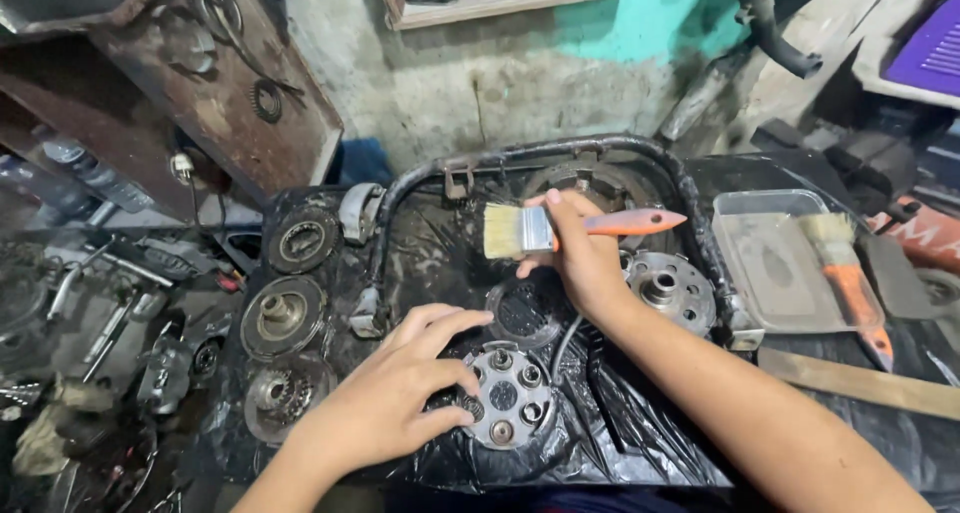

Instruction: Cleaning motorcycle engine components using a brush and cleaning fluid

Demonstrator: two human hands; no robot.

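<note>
My right hand (580,258) grips a paintbrush (560,228) with an orange handle and pale bristles pointing left, held above a dark round disc (525,311). My left hand (405,393) rests with spread fingers on a silver round clutch part (510,398) with several raised posts, lying on black plastic sheeting (620,423).
Three round greasy engine parts (283,318) lie in a column at the left. A silver hub (668,288) sits by my right wrist. A clear tray (780,263) with a second orange-handled brush (845,273) is at the right. A curved black metal bar (560,153) arches behind. Tools clutter the far left.
</note>
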